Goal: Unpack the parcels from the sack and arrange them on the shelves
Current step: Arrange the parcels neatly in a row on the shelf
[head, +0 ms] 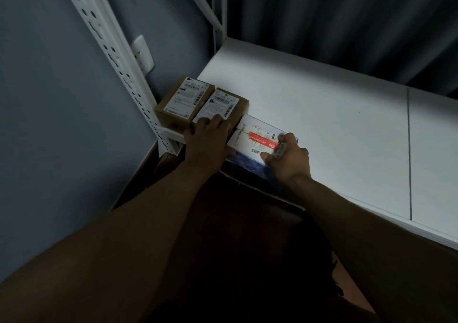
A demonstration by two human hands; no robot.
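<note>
Left hand (207, 139) lies flat on a box (219, 107); right hand (287, 158) pinches the mailer (257, 136), which should slide flush against it.

Both forearms were bare, with no sleeves in view. The left hand (207, 136) wore nothing. The right hand (288, 158) carried a pale, marked ring-like band (280, 152) on one finger.
</note>
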